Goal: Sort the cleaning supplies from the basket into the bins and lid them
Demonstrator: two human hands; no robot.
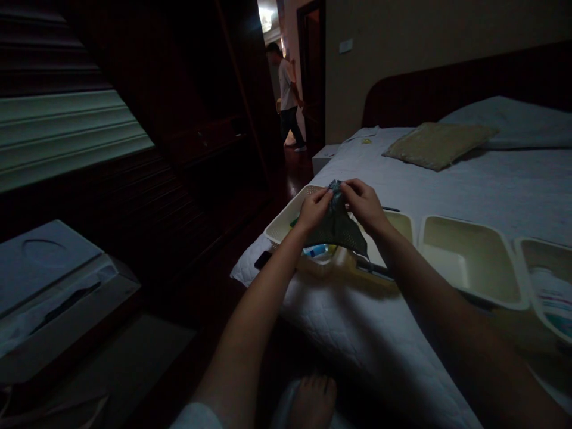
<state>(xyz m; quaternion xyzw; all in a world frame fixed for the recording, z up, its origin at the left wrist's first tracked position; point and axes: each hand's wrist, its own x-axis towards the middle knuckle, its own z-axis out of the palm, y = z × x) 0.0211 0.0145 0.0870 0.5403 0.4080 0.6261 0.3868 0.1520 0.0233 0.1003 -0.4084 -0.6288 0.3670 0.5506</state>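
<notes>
A dark grey-green cloth (pixel 336 226) hangs from my fingertips, bunched at the top and widening downward. My left hand (pixel 316 208) pinches its upper left edge. At the upper right edge my right hand (pixel 363 204) is closed in a similar pinch, close to the other. The cloth hangs over a cream perforated basket (pixel 280 225) on the corner of the bed and hides part of its contents. Just below the cloth a small blue item (pixel 316 250) shows. Whether the cloth is a pouch or a single layer, I cannot tell.
Right of the basket stand cream bins (pixel 469 253), one holding a white bottle (pixel 552 292). A dark flat object (pixel 263 260) lies at the bed's corner. A tan pillow (pixel 440 144) lies farther back. Left is a white box (pixel 53 280). A person (pixel 288 95) walks beyond the doorway.
</notes>
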